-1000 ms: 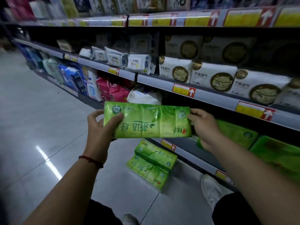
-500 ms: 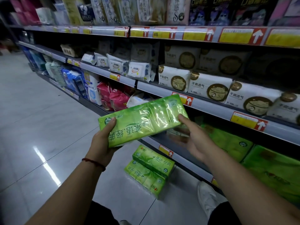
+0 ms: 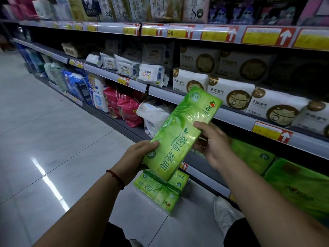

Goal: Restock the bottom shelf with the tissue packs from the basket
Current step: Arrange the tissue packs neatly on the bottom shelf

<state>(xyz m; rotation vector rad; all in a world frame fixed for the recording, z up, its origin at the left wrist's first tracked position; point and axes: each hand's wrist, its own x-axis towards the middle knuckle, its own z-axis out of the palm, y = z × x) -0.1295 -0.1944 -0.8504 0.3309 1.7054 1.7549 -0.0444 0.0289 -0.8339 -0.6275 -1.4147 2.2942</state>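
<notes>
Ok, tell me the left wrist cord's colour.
Red; the cord shows best in the head view.

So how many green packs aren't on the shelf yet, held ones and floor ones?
Held pack: 1
Floor packs: 2, stacked
Total: 3

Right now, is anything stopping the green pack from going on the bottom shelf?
Nothing visible. The left hand and right hand hold the green plastic-wrapped tissue pack before a bare stretch of grey bottom shelf, between white bagged packs and stocked green packs.
</notes>
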